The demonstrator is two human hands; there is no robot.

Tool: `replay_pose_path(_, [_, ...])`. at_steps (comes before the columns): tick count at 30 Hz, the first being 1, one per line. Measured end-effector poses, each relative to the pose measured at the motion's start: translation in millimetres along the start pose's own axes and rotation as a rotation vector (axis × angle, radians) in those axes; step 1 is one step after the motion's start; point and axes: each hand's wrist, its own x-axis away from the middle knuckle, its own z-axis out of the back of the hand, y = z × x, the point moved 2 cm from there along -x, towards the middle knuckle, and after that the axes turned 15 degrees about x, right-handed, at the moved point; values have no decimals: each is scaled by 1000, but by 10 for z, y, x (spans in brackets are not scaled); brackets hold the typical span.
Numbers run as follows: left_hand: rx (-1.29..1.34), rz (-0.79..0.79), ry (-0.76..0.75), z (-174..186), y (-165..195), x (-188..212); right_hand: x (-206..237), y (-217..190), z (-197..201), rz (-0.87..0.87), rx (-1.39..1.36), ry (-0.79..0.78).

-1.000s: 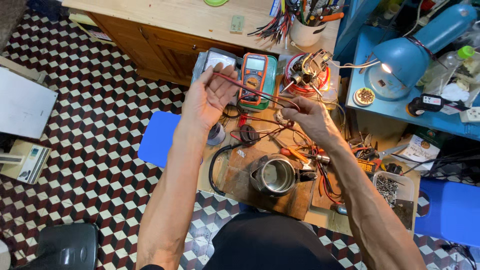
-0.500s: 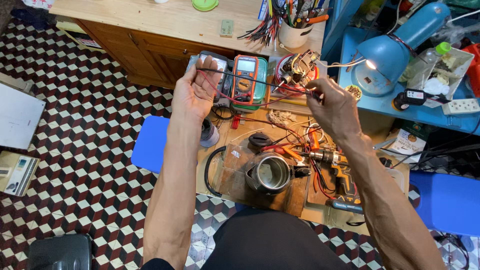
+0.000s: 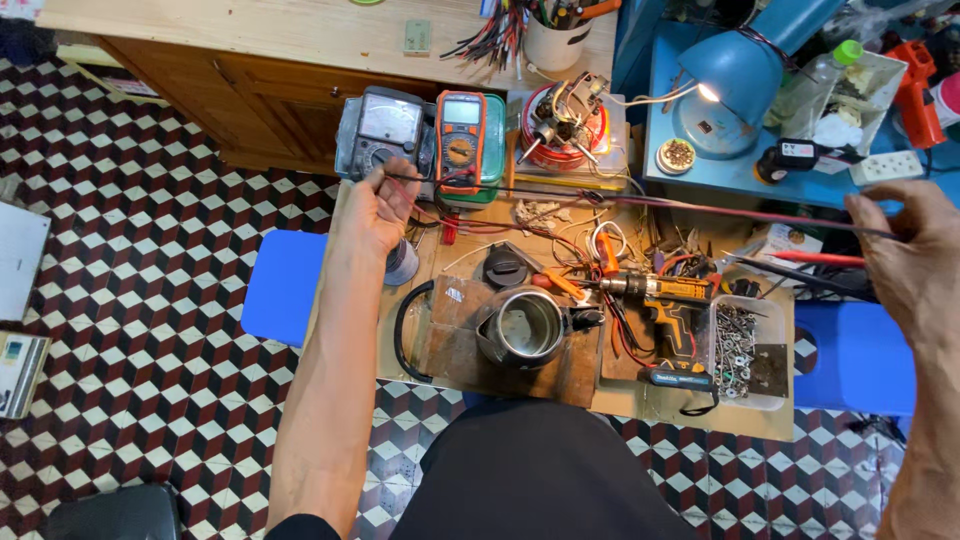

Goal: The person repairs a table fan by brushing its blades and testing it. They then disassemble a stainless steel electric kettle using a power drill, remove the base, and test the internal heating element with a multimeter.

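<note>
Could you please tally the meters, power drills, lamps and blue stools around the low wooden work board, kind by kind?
Meters: 2, a grey analogue meter and an orange-cased digital multimeter
Power drills: 1, an orange and black cordless drill
Lamps: 1, a blue metal desk lamp, lit
Blue stools: 2, and
Total: 6

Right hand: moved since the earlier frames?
Yes. The right hand has swung out to the right, away from the orange multimeter, stretching the wire held with the left hand.
</note>
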Motion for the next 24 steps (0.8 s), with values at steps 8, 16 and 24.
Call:
replay_pose_path(8, [-185, 101, 16, -126, -578, -99, 795, 1356, 54, -430, -160, -484])
replay_pose_path(16, [-1519, -111, -152, -712, -870, 935, 1112, 449, 151, -641, -1007, -710])
replay_pose_path(24, [-1497, 213, -1031, -898, -2143, 2659, 281, -820, 144, -400, -1682, -759])
